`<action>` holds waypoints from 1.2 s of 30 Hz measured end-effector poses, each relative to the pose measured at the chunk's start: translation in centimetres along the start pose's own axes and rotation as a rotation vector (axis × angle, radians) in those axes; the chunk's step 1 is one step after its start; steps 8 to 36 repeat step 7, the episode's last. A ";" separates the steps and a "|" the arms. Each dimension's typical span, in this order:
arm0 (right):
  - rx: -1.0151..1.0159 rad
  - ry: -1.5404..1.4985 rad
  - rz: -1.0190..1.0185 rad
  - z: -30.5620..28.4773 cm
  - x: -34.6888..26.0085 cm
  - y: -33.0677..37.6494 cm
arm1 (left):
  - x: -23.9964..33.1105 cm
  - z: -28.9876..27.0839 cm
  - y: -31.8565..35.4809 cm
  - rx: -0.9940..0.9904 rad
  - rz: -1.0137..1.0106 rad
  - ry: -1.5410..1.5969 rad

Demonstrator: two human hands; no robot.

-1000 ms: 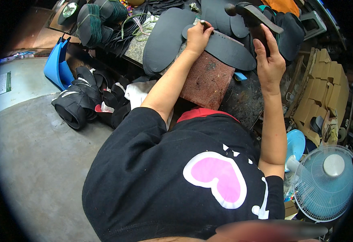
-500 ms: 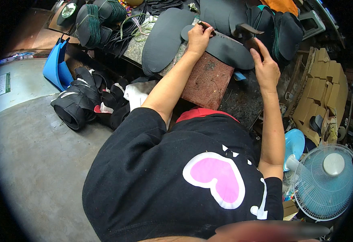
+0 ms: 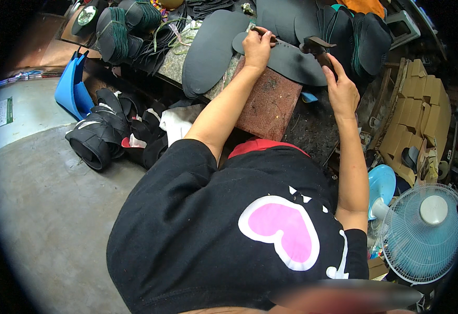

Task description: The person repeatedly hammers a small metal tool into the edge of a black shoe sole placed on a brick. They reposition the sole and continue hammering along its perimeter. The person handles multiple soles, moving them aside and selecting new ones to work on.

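A flat black shoe sole (image 3: pixel 292 60) lies across the bench's back edge. My left hand (image 3: pixel 258 47) presses on its left end, shut on a small metal punch (image 3: pixel 264 33) stood against the sole. At the sole's right end, my right hand (image 3: pixel 340 90) grips the handle of a dark hammer (image 3: pixel 317 46), whose head hangs just above the sole. Both forearms reach up from my black shirt with its pink heart (image 3: pixel 281 230).
A red-brown block (image 3: pixel 268 102) sits under the sole, with a large grey sole (image 3: pixel 210 49) to its left. Tied bundles of black soles (image 3: pixel 124 21) line the back. A blue dustpan (image 3: pixel 72 86) and black shoe parts (image 3: pixel 101 133) lie left; cardboard boxes (image 3: pixel 412 115) and a fan (image 3: pixel 422 230) stand right.
My right hand has brought the hammer down from a raised position to just above the sole. The left hand has stayed on the punch.
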State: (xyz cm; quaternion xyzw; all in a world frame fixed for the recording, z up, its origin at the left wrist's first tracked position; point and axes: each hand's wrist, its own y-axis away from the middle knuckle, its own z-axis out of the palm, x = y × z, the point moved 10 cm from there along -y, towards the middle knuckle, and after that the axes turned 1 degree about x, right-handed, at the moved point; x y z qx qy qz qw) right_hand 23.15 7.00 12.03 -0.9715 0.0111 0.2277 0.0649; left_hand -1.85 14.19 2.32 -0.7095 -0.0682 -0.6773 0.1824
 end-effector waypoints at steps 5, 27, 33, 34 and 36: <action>0.087 -0.081 0.002 -2.0 -0.5 -0.4 | -0.1 0.7 0.1 -0.076 0.036 0.020; 0.153 -0.243 -0.077 -3.6 -2.1 -0.4 | -0.5 1.1 0.1 -0.138 0.059 -0.133; 0.153 -0.243 -0.077 -3.6 -2.1 -0.4 | -0.5 1.1 0.1 -0.138 0.059 -0.133; 0.153 -0.243 -0.077 -3.6 -2.1 -0.4 | -0.5 1.1 0.1 -0.138 0.059 -0.133; 0.153 -0.243 -0.077 -3.6 -2.1 -0.4 | -0.5 1.1 0.1 -0.138 0.059 -0.133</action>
